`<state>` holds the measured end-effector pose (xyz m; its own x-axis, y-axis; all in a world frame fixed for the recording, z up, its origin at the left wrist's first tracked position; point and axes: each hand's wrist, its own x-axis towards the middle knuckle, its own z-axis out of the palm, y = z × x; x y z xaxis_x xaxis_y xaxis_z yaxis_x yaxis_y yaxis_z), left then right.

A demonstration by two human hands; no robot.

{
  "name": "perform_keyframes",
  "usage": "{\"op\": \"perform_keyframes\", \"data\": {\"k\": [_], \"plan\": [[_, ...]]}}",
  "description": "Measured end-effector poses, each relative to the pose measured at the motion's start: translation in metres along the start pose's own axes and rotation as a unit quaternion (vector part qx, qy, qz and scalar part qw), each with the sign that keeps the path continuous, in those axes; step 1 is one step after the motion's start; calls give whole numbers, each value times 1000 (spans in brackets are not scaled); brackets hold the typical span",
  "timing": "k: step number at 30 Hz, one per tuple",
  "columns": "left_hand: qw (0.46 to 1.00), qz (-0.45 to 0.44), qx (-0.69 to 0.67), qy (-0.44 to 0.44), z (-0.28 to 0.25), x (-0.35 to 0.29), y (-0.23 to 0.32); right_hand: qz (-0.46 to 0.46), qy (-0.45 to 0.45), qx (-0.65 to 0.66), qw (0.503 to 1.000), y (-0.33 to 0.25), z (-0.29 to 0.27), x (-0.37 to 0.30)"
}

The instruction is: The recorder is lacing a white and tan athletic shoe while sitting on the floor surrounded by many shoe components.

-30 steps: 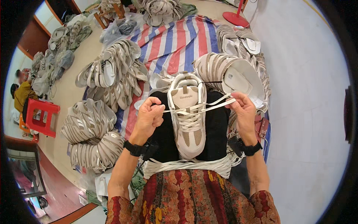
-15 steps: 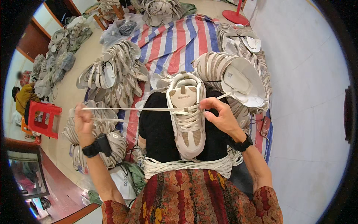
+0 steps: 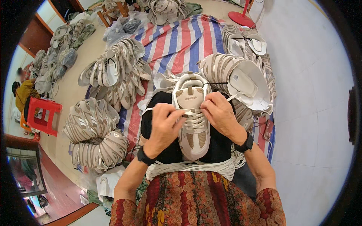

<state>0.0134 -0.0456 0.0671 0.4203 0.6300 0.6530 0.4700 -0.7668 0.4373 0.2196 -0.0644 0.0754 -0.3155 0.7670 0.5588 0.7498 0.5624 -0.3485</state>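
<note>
A beige and white sneaker upper (image 3: 194, 147) lies on my black-clad lap, its toe toward me. Cream laces (image 3: 197, 122) cross its front in several rows. My left hand (image 3: 163, 125) is at the left lace edge, fingers pinched on the shoelace, with a loose length sticking out behind it. At the right edge, just below the tongue (image 3: 188, 97), my right hand (image 3: 221, 114) pinches the lace too; a free end rises beside its knuckles. The fingertips of both hands are close together over the upper eyelets. A bundle of spare laces (image 3: 190, 170) lies across my waist.
Strung bundles of shoe uppers stand left (image 3: 86, 118) and right (image 3: 222, 69) on a striped tarp (image 3: 177, 41). A white wall (image 3: 309, 113) bounds the right side. Farther left are a red stool (image 3: 44, 113) and a seated person (image 3: 25, 94).
My left hand has come in from far left, where it held the lace stretched taut, to the shoe. My right hand has shifted slightly and turned its knuckles up.
</note>
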Motion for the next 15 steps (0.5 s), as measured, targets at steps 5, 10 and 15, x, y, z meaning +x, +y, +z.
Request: {"op": "perform_keyframes", "data": {"k": [5, 10, 15], "plan": [[1000, 12, 10, -9, 12, 3, -1, 2, 10, 24, 1000, -5, -5, 1], [1000, 12, 13, -12, 10, 5, -2, 115, -14, 176, 978, -4, -4, -1], [995, 77, -60, -28, 7, -1, -5, 253, -94, 367, 890, 8, -7, 3]]}}
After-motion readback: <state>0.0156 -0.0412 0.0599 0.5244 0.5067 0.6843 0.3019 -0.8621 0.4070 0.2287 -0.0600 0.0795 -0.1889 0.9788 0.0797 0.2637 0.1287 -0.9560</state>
